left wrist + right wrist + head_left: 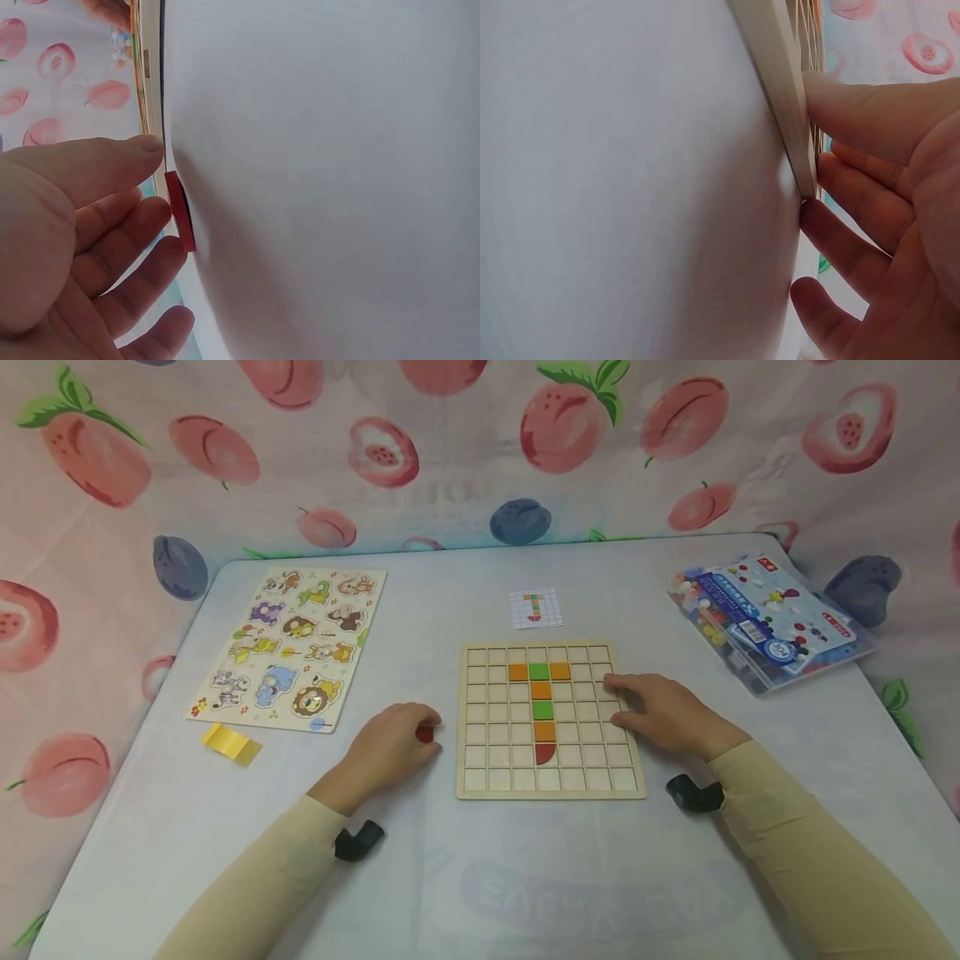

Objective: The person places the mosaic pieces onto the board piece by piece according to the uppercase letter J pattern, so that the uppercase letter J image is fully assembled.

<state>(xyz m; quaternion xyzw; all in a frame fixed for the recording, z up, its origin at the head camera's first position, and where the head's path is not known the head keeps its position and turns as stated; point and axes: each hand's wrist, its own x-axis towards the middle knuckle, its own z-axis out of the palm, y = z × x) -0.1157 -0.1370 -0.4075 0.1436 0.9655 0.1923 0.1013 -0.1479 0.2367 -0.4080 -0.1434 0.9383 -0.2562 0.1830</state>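
A wooden grid board (498, 783) lies on the table. On it, orange and green square tiles (542, 710) form a T shape, with a red quarter-round tile (545, 753) at the foot of the stem. To the left of the board, my left hand (390, 745) is beside a loose red piece (181, 214). Its fingertips touch or nearly touch the piece, while the thumb stays apart from it. My right hand (667, 714) rests at the board's right edge, its thumb and fingers loosely spread there.
Behind the board lies a small pattern card (536, 608) with a similar figure. An animal puzzle board (255, 708) is at the left, with a folded yellow strip (231, 744) near its front edge. A clear plastic box (772, 622) of colored parts sits at the back right.
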